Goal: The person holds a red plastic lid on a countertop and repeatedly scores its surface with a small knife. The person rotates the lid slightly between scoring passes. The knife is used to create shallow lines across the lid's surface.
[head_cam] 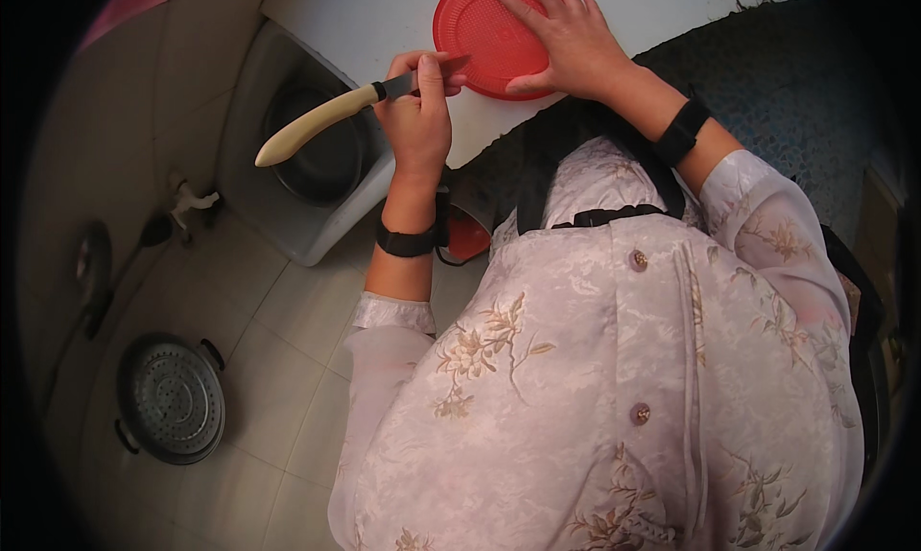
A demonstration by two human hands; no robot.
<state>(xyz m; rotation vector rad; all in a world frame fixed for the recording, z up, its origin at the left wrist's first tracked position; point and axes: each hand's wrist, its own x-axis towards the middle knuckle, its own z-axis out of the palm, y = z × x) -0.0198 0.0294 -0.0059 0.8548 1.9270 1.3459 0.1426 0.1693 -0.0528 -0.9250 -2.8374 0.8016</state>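
My left hand (419, 112) grips a kitchen knife (316, 124) by its blade. The cream handle points down and left, away from the hand; the reddish tip of the blade shows past the fingers, over the edge of a round red plastic lid or plate (496, 55). That red piece lies on a white countertop (471, 123). My right hand (568, 40) rests spread on its right side, with the thumb at the lower rim. Part of the blade is hidden behind the left fingers.
A grey sink (248, 134) holding a dark round basin (316, 155) stands left of the counter. A white tap (191, 204) is on the tiled wall. A metal steamer pot (173, 400) is at lower left. A red-lined container (466, 234) stands below the counter's edge.
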